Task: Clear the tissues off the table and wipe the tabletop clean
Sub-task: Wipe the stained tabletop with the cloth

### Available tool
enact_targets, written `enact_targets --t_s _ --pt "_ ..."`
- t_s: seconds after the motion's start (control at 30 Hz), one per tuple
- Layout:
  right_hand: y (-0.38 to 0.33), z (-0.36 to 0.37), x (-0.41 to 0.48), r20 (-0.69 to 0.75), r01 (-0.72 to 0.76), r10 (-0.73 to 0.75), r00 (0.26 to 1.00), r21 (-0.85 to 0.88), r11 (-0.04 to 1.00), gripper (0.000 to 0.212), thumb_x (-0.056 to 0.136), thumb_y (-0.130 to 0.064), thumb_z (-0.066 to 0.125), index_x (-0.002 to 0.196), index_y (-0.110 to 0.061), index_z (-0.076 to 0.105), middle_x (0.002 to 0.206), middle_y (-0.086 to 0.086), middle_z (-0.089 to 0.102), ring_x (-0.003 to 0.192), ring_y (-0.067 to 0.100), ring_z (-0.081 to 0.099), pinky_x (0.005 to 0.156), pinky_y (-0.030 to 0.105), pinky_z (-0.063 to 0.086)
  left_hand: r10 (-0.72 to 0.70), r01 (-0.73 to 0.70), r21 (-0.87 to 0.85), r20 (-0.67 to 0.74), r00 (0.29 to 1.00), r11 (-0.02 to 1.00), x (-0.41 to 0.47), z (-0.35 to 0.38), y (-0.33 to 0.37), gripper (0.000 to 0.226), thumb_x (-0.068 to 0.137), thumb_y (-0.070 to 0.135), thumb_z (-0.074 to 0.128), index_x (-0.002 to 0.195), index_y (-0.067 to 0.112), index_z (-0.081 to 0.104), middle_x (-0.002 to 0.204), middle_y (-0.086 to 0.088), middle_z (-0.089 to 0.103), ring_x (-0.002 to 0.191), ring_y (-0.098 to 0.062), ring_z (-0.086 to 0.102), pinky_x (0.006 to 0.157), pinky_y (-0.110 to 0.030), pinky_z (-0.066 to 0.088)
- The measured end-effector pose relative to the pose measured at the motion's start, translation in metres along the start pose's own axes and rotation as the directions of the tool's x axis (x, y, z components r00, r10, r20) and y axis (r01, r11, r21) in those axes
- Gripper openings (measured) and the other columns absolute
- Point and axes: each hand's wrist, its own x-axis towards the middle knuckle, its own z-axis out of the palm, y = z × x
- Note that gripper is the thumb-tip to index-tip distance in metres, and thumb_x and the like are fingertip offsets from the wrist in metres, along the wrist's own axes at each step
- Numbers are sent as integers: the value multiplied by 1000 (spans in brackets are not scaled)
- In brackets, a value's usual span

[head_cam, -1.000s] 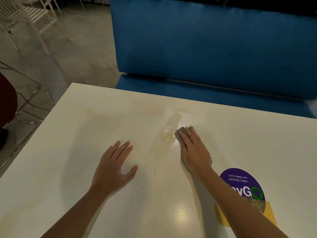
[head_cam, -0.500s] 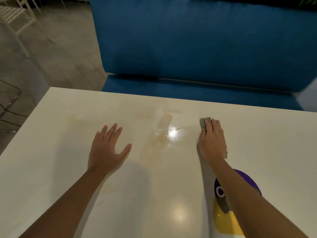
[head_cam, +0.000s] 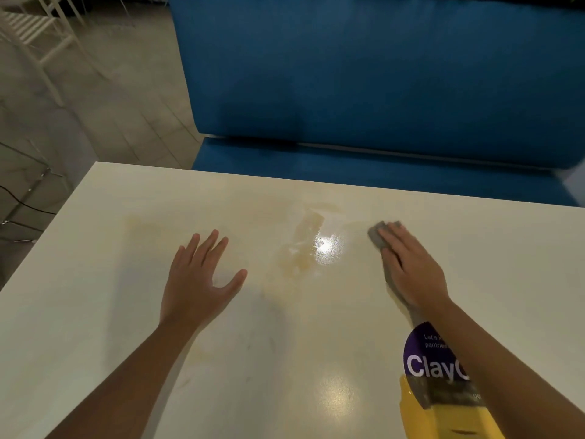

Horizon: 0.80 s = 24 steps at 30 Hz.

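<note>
cloth (head_cam: pixel 377 235) mostly under right hand (head_cam: pixel 411 267)

Right hand (head_cam: pixel 411 267) and grey cloth (head_cam: pixel 377 235) now farther right, off the wet streak (head_cam: pixel 300 251)

Glossy smooth cream tabletop (head_cam: pixel 110 296) – wet-looking smear (head_cam: pixel 304 248), matt grey cloth (head_cam: pixel 378 234), blue fabric bench (head_cam: pixel 380 90).

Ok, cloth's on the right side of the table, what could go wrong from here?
The yellowish wet smear lies left of the grey cloth under the right hand; strokes may spread it rather than lifting it. The left hand rests flat beside it and could drag through.
</note>
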Motion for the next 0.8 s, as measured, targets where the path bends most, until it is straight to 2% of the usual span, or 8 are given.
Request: enact_targets --t_s 0.07,0.13,0.23,0.33,0.4,0.5,0.6,0.8 --pt "-7 7 13 -5 -146 146 989 -10 989 43 100 -18 32 143 -18 34 151 -4 28 141 10 17 110 12 6 1 -1 0 5 1000 1000 0 0 0 86 78 77 16 139 21 42 151 3 31 142 -24 22 116 -44 16" --pt "-23 17 24 -21 -211 210 977 -63 975 46 99 -16 30 144 -10 29 152 6 24 142 20 17 114 20 6 8 -8 -1 3 1000 1000 0 0 -1 93 77 80 7 139 21 42 151 2 32 141 -24 24 115 -44 17" --pt "-56 33 31 3 -118 118 993 -53 992 48 97 -13 34 144 -12 30 152 8 24 141 24 19 115 33 14 15 -15 -17 -9 1000 1000 0 0 -2 88 79 78 14 137 19 45 149 1 35 140 -25 26 115 -46 19" --pt "-86 44 23 90 45 -54 994 93 995 50 93 -5 41 142 -16 36 150 4 30 139 21 25 111 27 21 11 -11 -23 -7 1000 1000 0 -1 0 81 79 72 24 137 20 45 150 2 34 141 -24 25 115 -44 19" --pt "-92 41 17 35 55 -63 997 202 978 50 91 2 41 138 -16 43 143 3 41 134 19 34 104 23 29 16 -17 -29 -7 1000 999 0 -2 0 84 79 75 22 136 19 46 149 0 36 140 -25 27 114 -46 21" --pt "-79 24 12 -143 34 11 990 308 951 58 82 13 39 133 -12 49 136 3 50 125 21 45 101 19 32 38 -38 -30 -12 999 999 0 -3 0 90 80 78 13 133 15 50 145 -4 42 137 -29 33 111 -50 28" --pt "-52 -6 8 -243 -11 91 966 313 950 58 83 15 37 133 -11 50 136 3 49 125 19 45 101 14 28 50 -51 -28 -23 998 998 -1 -2 0 82 83 73 23 131 13 52 143 -6 45 135 -31 35 109 -51 30" --pt "19 -43 -9 -234 -221 250 940 144 965 47 96 -3 38 141 -18 38 146 2 38 134 19 34 106 33 31 26 -27 -29 -45 999 999 -1 -1 0 76 78 65 34 132 15 51 145 -3 42 137 -29 33 111 -49 26"
